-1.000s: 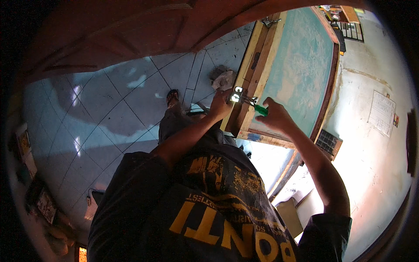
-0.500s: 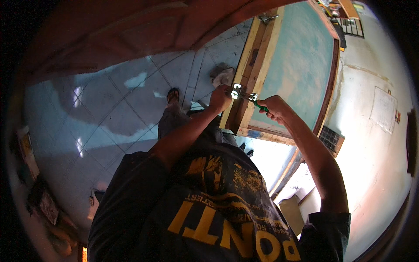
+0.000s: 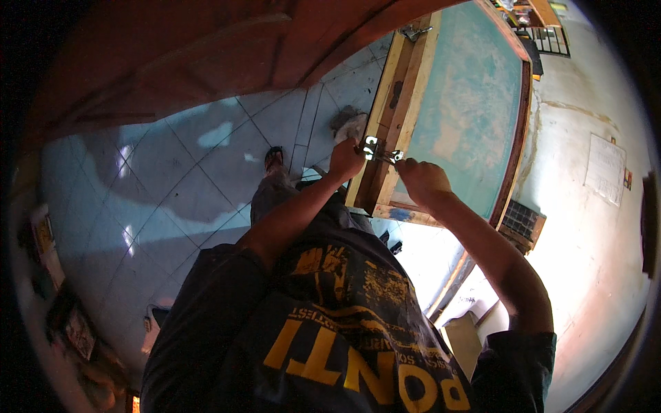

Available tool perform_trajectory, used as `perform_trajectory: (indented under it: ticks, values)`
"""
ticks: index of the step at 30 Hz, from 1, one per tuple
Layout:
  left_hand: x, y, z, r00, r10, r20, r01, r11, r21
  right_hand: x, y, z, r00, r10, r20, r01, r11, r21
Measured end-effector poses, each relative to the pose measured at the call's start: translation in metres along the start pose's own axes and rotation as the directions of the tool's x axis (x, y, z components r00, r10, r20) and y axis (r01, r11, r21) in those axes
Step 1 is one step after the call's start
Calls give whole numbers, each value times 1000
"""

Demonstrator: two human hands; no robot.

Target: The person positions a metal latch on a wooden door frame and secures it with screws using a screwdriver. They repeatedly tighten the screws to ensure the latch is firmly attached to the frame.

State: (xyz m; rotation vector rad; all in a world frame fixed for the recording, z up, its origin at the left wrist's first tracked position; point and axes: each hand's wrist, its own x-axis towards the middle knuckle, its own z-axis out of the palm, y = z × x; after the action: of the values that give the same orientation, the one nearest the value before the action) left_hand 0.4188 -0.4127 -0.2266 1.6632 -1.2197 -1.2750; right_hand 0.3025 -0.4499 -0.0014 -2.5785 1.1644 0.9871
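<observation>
floor (image 3: 172, 172): pale blue-grey glazed tiles, glare patches | wooden frame (image 3: 399, 103) with teal screen stands on its edge, under the fingers | crumpled rag (image 3: 348, 124) just beyond fingers | sandalled foot (image 3: 274, 160) left of fingers

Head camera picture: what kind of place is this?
Probably a small home workshop. A wood-framed teal screen leans upright, both hands, left hand and right hand, work a metal clamp, over a tiled floor.

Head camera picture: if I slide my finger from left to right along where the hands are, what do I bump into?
Tiled floor → foot → left hand → metal hinge → right hand → green screen → pale wall.
</observation>
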Motion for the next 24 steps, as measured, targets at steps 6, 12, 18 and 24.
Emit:
perform_trajectory:
  ticks: [6,12,18,24]
  values:
    - [2,-2,4,999,24,-42,-27,997,-75,20,21,7,657,389,645,-748,238,619]
    - [9,1,4,992,-98,73,99,995,1,18,10,0,715,330,616,-699,322,639]
    - [18,-9,9,990,-59,127,61,998,-9,12,-11,-7,948,194,253,-290,855,429]
    - [13,-6,2,991,-17,130,23,999,-44,-7,-19,7,980,190,-53,-189,982,18]
